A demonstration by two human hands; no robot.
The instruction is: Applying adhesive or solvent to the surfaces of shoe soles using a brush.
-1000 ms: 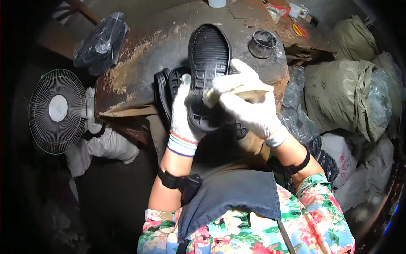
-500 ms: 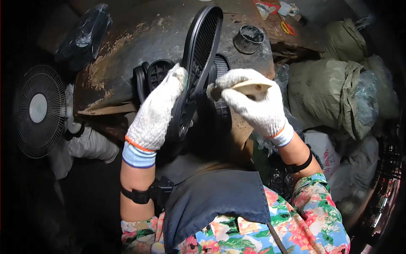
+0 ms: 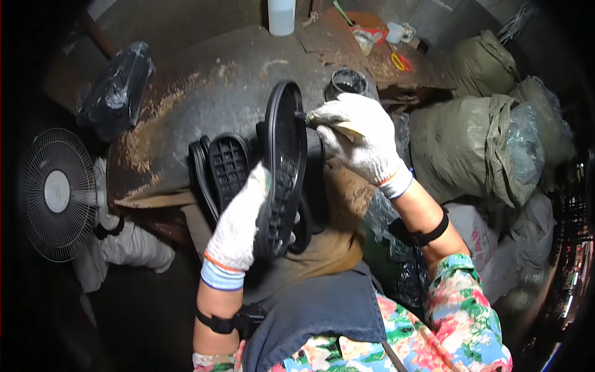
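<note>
My left hand (image 3: 238, 217), in a white knitted glove, grips a long black shoe sole (image 3: 286, 149) by its left side and keeps it raised, tilted up. The sole's hollow inner face, with a grid of ribs, is turned to the right. A brush (image 3: 349, 128) with a pale handle is pinched in my gloved right hand (image 3: 365, 139); its dark tip meets the sole's right rim near the toe end. Other black soles (image 3: 229, 161) stand on the table to the left of the held one. Just beyond my right hand is a dark-stained round pot (image 3: 348, 79).
The worn table (image 3: 167, 133) has a black plastic-wrapped bundle (image 3: 118, 87) at its left and a translucent bottle (image 3: 281, 17) at the back. Scissors (image 3: 401, 62) lie far right. A fan (image 3: 56, 189) stands left; bulky green sacks (image 3: 455, 139) sit to the right.
My left hand has brought the sole lower and nearer, turning its inner face more into view. The brush has moved from beside the sole's middle up to its toe-end rim.
</note>
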